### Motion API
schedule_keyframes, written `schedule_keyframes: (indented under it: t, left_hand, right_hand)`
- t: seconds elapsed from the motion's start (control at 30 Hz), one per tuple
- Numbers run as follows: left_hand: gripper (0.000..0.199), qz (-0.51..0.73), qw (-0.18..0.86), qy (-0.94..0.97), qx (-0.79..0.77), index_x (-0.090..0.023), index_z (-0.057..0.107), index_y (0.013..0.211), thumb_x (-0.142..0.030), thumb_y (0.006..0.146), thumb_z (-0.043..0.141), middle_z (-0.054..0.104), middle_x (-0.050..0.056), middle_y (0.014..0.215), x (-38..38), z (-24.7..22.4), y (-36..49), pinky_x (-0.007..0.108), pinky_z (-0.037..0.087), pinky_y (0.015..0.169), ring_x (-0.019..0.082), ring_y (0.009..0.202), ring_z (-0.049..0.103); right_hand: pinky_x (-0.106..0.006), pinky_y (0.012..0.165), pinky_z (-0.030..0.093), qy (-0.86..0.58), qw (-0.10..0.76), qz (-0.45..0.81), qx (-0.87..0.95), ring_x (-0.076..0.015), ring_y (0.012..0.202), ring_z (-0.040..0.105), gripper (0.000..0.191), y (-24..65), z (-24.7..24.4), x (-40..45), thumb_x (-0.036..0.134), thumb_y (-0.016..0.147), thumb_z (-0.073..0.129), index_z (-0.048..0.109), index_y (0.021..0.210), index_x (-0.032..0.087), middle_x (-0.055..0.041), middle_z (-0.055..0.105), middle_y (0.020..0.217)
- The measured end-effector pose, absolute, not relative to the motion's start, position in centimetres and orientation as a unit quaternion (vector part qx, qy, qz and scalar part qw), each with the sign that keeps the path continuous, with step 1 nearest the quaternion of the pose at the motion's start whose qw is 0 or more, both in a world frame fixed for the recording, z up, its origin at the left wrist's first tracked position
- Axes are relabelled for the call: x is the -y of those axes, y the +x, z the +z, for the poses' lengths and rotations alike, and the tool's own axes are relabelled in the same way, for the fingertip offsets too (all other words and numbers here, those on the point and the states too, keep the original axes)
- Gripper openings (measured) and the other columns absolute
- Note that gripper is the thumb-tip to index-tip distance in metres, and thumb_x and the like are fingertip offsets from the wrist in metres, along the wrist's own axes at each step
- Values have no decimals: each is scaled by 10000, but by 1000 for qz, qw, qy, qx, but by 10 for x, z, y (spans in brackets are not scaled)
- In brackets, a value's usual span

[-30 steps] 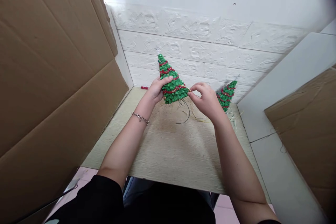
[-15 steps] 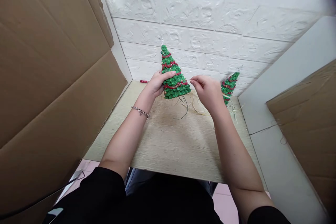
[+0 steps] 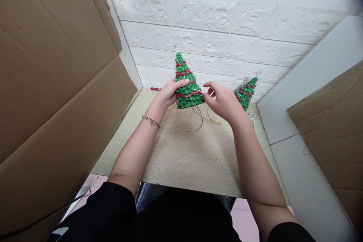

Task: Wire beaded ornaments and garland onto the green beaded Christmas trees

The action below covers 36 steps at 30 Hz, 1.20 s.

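Observation:
My left hand (image 3: 171,91) grips a small green Christmas tree ornament (image 3: 188,87) by its left side, with the thumb across the front. The tree is upright, wound with red garlands, and held above the table. A pale strand shows on its lower right front. Thin dark wires (image 3: 200,119) hang from under its base. My right hand (image 3: 219,98) is beside the tree's lower right edge, index finger and thumb apart. The thumb tip is at the edge; whether it touches cannot be made out. I see nothing held between those fingers; the other fingers are partly hidden.
A second green tree ornament (image 3: 247,92) leans near the back wall, partly behind my right hand. Pale loose strands (image 3: 214,119) lie on the wooden table (image 3: 187,159). A small red object (image 3: 155,89) lies at the back left. Cardboard (image 3: 65,75) and white panels (image 3: 300,121) flank the table.
My right thumb and index finger, pinched on a pale strand before, have come apart. The right hand has moved slightly left and down. The held tree has lowered a little.

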<state>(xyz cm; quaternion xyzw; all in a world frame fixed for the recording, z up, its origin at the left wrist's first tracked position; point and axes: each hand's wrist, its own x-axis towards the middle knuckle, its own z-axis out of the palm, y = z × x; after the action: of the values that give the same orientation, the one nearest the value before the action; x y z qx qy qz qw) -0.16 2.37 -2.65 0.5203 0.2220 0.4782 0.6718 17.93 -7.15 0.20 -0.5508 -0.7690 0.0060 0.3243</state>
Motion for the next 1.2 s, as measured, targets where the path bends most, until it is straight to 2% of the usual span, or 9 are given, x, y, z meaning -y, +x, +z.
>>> schedule_keyframes:
  t: [0.1, 0.27, 0.47, 0.7, 0.87, 0.97, 1.1, 1.2]
  left_hand:
    - [446, 487, 674, 506, -230, -130, 671, 897, -383, 582, 860, 741, 78, 851, -27, -26, -5, 373, 565, 863, 240, 853, 711]
    - [438, 492, 680, 492, -230, -149, 691, 884, -401, 573, 868, 746, 61, 860, -28, -26, -7, 359, 577, 831, 222, 816, 709]
    - [452, 482, 675, 513, -220, -141, 671, 887, -401, 574, 870, 738, 69, 847, -25, -27, -2, 346, 555, 859, 217, 844, 699]
    - [431, 465, 660, 548, -218, -153, 653, 884, -336, 562, 875, 733, 56, 875, -19, -24, 3, 298, 543, 788, 169, 781, 674]
    - [440, 466, 655, 550, -224, -156, 650, 902, -343, 570, 870, 735, 71, 892, -19, -24, 1, 325, 549, 812, 204, 837, 691]
    - [456, 467, 663, 538, -231, -153, 647, 910, -349, 567, 875, 735, 75, 869, -20, -23, -1, 347, 558, 816, 218, 825, 695]
    - [445, 472, 666, 530, -231, -150, 651, 905, -338, 570, 875, 729, 60, 866, -19, -21, -3, 351, 557, 846, 211, 834, 694]
    - [444, 469, 664, 533, -235, -143, 650, 920, -332, 582, 868, 724, 52, 861, -18, -21, -3, 353, 549, 865, 210, 852, 694]
  right_hand:
    - [-355, 815, 461, -547, 321, -2, 773, -230, 882, 649, 246, 188, 5, 71, 143, 876, 512, 678, 1055, 170, -81, 710, 960]
    - [-373, 835, 477, -556, 334, -8, 761, -235, 866, 666, 214, 197, 10, 72, 137, 875, 504, 708, 905, 197, -67, 732, 929]
    - [-352, 825, 473, -536, 339, -27, 772, -242, 937, 659, 255, 191, 6, 71, 94, 888, 487, 723, 915, 186, -80, 733, 979]
    - [-337, 777, 446, -546, 288, -47, 785, -239, 904, 632, 272, 174, 5, 76, 100, 936, 455, 717, 953, 170, -93, 699, 957]
    - [-339, 770, 445, -583, 245, 19, 774, -235, 874, 641, 150, 179, 16, 89, 226, 937, 574, 702, 1002, 184, -78, 715, 949]
    - [-316, 680, 447, -640, 198, 95, 736, -233, 813, 654, 175, 187, 24, 98, 291, 891, 660, 697, 1028, 188, -74, 732, 925]
    - [-286, 609, 415, -657, 158, 146, 723, -202, 734, 642, 73, 192, 30, 102, 208, 874, 652, 706, 922, 197, -51, 732, 862]
    - [-280, 604, 392, -657, 166, 125, 725, -187, 712, 621, 121, 192, 32, 101, 181, 891, 613, 697, 808, 207, -32, 713, 805]
